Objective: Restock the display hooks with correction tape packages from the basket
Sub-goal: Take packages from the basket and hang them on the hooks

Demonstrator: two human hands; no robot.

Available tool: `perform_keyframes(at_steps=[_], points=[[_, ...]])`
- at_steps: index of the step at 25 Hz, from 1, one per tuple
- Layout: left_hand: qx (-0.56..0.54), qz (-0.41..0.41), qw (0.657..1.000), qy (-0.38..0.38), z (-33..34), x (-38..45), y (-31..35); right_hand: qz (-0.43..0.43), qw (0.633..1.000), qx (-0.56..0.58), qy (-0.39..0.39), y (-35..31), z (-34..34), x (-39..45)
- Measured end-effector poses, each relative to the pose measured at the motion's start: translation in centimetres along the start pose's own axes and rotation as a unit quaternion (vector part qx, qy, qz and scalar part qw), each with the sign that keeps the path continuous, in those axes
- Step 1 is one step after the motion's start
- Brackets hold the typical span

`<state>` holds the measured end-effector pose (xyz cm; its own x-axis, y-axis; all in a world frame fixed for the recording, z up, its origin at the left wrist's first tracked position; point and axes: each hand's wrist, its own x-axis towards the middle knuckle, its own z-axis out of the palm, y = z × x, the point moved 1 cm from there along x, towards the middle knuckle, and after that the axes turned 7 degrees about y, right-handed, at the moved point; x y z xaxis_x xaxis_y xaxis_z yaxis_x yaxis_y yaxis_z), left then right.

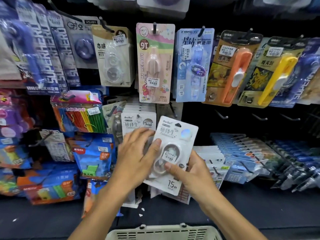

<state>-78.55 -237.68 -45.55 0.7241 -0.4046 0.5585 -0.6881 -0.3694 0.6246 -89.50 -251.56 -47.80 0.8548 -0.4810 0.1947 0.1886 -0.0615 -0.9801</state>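
Head-camera view, nearest first: a pale plastic basket point(163, 232) sits just below both forearms, only its slotted rim showing, so I cannot tell how many packages are left inside.

Above it, the right hand point(188, 172) holds a white correction tape package point(174, 153) by its lower right side, thumb curled over the clear blister and the other fingers hidden behind the card. The package is tilted, top leaning right, its hang hole uppermost and not on any hook. The left hand point(136, 155) lies on the package's left edge with fingers point(138, 134) fairly straight and spread, the thumb pressing the blister; it seems to be steadying the card, not gripping it.

Just beyond the left fingers, a row of matching white packages point(138, 122) already hangs on a hook, which suggests part of the restocking is done. Just above the held package's top edge, a bare hook point(173, 110) sticks out, probably its destination. To the right of the hands, well apart from them, several more empty hooks point(222, 116) stand in the same row, so there is likely more to fill.

Farther up, a full row hangs: a pink My Melody package point(155, 63), a blue one point(194, 64) and an orange one point(233, 68).
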Motion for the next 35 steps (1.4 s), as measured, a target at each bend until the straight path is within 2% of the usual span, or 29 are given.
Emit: perform_keyframes(at_steps=[1,3,6,8,14,17,21,26,31,35], points=[[0.091,0.023,0.996,0.011,-0.4,0.3,-0.6,-0.001,1.0,0.014,0.006,-0.2,-0.4,0.3],[0.179,0.023,0.983,-0.03,-0.7,0.4,-1.6,-0.006,1.0,-0.004,0.002,-0.9,-1.3,1.2],[0.225,0.024,0.97,-0.092,-0.3,0.1,-2.1,0.001,0.997,-0.076,0.008,-2.2,-1.7,2.3],[0.242,0.03,0.965,-0.099,-0.2,0.1,-2.4,0.016,0.998,-0.064,0.019,-2.2,-1.6,2.4],[0.209,0.031,0.973,-0.087,-0.3,-0.1,-2.8,0.049,0.997,-0.041,0.032,-2.0,-2.0,1.1],[0.156,0.028,0.986,-0.053,-0.3,-0.3,-2.7,0.057,0.997,-0.035,0.043,-2.3,-2.5,0.9],[0.104,-0.032,0.994,-0.013,-0.7,-0.5,-2.8,0.059,0.996,-0.032,0.055,-2.3,-2.5,0.5],[0.094,-0.049,0.993,-0.044,-0.9,-0.7,-2.9,0.07,0.993,-0.024,0.091,-2.3,-2.2,0.4],[0.098,-0.059,0.991,-0.076,-0.8,-0.8,-2.8,0.083,0.987,0.032,0.136,-3.5,-1.4,0.4],[0.095,-0.061,0.99,-0.079,-0.9,-0.8,-2.9,0.083,0.986,0.015,0.143,-3.9,-1.8,-0.1]])
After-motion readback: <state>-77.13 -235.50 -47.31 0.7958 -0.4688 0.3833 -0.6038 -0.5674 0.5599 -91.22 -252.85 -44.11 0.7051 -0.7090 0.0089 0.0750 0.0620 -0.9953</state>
